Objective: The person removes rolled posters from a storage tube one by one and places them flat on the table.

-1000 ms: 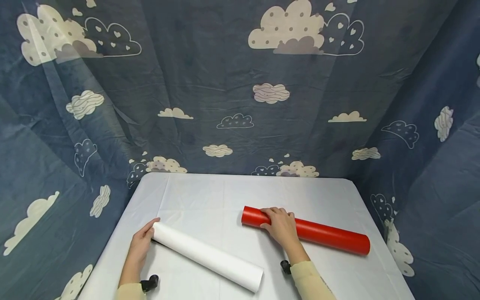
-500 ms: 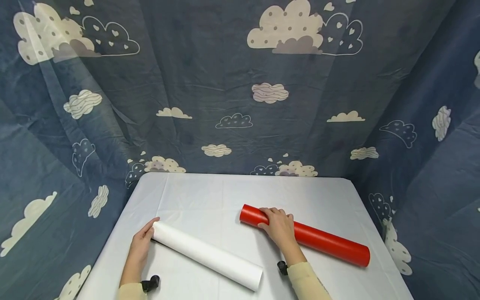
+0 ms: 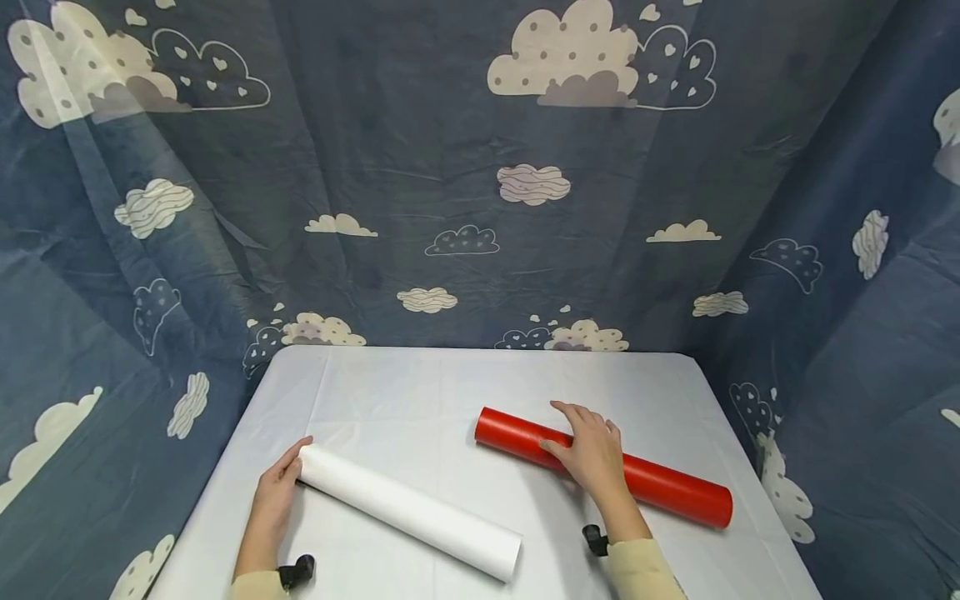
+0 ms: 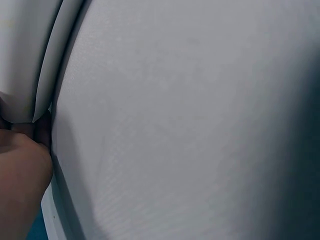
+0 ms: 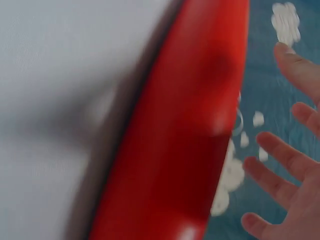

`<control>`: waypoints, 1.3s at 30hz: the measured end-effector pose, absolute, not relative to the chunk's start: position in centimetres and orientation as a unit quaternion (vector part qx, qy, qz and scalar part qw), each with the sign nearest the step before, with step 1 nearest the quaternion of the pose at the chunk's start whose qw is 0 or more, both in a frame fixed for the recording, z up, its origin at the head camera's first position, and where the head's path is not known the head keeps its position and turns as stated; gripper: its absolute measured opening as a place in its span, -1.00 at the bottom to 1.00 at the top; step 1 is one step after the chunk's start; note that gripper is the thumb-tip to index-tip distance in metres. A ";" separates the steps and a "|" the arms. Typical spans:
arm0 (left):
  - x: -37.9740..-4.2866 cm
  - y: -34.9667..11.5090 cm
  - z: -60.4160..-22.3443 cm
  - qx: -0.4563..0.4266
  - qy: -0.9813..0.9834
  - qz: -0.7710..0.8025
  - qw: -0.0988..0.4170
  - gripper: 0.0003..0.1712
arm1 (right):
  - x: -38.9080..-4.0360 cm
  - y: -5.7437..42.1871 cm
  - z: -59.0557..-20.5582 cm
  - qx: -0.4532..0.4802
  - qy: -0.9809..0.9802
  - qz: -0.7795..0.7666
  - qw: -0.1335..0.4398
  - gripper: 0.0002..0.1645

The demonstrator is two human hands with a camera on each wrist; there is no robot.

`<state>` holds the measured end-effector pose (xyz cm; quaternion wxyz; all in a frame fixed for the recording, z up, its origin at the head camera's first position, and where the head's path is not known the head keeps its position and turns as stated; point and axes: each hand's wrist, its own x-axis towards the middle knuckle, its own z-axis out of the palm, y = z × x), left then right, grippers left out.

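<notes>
A white roll (image 3: 408, 510), apparently a rolled sheet, lies slanted on the left half of the table. My left hand (image 3: 272, 500) grips its far left end. In the left wrist view, a free edge runs along the white roll (image 4: 22, 60), and the fingers of the left hand (image 4: 22, 180) are partly hidden at its end. A glossy red roll (image 3: 675, 490) lies slanted on the right. Over its left-middle part is my right hand (image 3: 596, 454), fingers parted. The right wrist view shows that hand (image 5: 295, 185) spread and apart from the red roll (image 5: 175, 115).
A white cloth covers the table (image 3: 420, 392). Dark blue fabric with cloud prints (image 3: 465, 150) hangs behind it and at both sides. Each wrist carries a small black camera, such as the right one (image 3: 595, 540).
My right hand has let go of the red roll and shifted right along it, fingers spreading. The red roll's right end has swung nearer to me. The left hand keeps its hold on the white roll.
</notes>
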<state>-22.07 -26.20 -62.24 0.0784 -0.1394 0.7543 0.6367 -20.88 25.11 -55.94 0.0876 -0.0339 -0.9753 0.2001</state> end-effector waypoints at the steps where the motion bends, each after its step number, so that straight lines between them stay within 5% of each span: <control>1: -22.1 -26.2 -62.2 -0.139 0.755 0.636 0.078 -0.44 | -20.7 25.8 -55.7 -0.042 -0.974 0.204 0.089 -0.05; 23: -21.9 -26.0 -61.9 -0.147 0.746 0.643 0.085 -0.43 | -12.5 37.7 -56.0 -0.184 -0.952 0.207 0.132 0.10; 39: -22.3 -26.1 -62.2 -0.156 0.738 0.652 0.083 -0.43 | -9.8 39.3 -59.9 -0.288 -0.919 0.255 0.083 0.11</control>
